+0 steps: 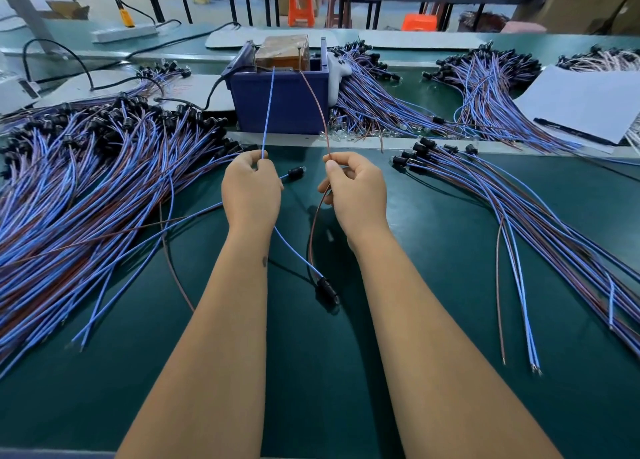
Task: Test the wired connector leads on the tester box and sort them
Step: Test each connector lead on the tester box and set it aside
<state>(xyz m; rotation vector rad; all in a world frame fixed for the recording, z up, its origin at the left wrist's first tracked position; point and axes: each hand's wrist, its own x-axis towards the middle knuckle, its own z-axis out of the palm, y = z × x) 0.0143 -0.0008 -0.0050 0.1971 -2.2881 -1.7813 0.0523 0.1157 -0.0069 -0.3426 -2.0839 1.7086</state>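
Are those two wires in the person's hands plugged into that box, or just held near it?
Seemingly in: the blue wire and brown wire both run up to the tester box. The contact itself is too small to confirm.

I see both my bare forearms stretched forward side by side over the bench. My left hand [251,188] is curled, pinching between thumb and fingertips at its top; my right hand [356,192] mirrors it, thumb up, fingers curled inward.
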